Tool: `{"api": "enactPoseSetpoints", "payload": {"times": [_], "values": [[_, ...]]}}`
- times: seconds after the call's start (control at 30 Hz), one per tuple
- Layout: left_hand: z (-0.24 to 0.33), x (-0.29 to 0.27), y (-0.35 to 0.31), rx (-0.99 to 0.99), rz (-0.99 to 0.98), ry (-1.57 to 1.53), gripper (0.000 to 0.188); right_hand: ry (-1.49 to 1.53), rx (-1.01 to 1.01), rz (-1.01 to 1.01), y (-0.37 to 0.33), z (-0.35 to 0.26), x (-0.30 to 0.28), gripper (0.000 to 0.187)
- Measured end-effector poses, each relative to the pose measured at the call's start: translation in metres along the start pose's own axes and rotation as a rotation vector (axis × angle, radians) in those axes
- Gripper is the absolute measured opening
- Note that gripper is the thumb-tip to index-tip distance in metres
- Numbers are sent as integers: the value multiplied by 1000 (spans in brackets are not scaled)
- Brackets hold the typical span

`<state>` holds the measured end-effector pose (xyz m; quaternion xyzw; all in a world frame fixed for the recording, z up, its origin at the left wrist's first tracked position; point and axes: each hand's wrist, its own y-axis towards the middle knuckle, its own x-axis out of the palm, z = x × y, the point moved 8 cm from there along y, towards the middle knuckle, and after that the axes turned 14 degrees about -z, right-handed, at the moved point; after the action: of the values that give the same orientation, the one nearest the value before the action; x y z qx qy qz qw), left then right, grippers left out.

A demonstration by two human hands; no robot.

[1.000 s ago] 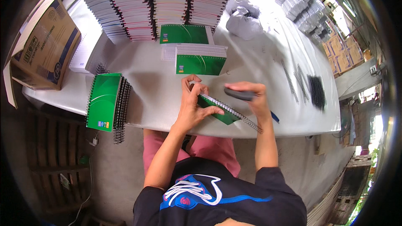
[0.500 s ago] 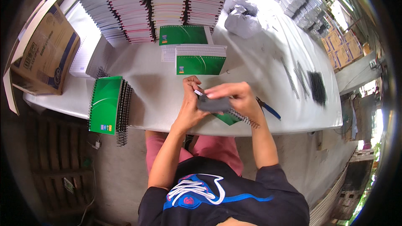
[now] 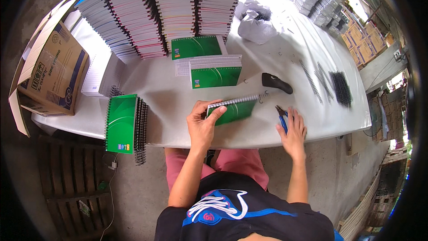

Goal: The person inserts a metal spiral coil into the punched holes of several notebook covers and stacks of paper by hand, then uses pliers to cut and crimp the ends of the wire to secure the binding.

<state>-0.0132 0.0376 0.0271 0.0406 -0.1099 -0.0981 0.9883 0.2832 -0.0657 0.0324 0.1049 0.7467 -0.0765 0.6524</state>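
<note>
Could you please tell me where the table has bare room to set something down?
There is room between the coil-bound green notebooks and the left hand, and between the right hand and the black coils. The back left is crowded with tall book stacks and a cardboard box.

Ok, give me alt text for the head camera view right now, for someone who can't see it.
A person's left hand holds a green notebook over a white table, while the open right hand is at the handles of blue pliers. Black coils lie to the right; tall book stacks stand behind, a cardboard box at left.
</note>
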Motion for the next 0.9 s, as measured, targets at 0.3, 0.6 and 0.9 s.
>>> {"api": "enactPoseSetpoints", "payload": {"times": [0.3, 0.6, 0.9], "values": [[48, 11, -25, 377, 154, 506, 30, 492, -403, 71, -28, -124, -83, 35], [64, 12, -34, 599, 185, 650, 41, 371, -600, 23, -28, -172, -86, 36], [61, 11, -41, 716, 274, 582, 49, 1521, -426, -771, -25, -165, -25, 34]]}}
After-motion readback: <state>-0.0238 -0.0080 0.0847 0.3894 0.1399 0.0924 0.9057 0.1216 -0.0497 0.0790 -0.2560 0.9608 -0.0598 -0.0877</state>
